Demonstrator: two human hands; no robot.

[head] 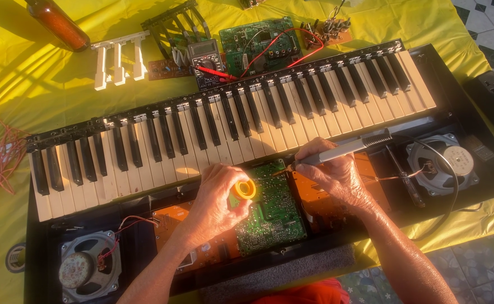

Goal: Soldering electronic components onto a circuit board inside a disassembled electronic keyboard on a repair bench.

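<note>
Inside the opened keyboard case (36,236) lie a green circuit board (272,211), brown boards and two speakers, one at each end. Left hand (216,200) pinches a yellow solder spool (244,190) over the green board. Right hand (331,169) wraps its fingers around a grey soldering iron (345,149), tip at the board's upper edge just below the keys (202,135).

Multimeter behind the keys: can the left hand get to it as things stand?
Probably yes. The left hand holds a yellow solder spool, but nothing stands between it and the multimeter; only the keyboard to reach over.
</note>
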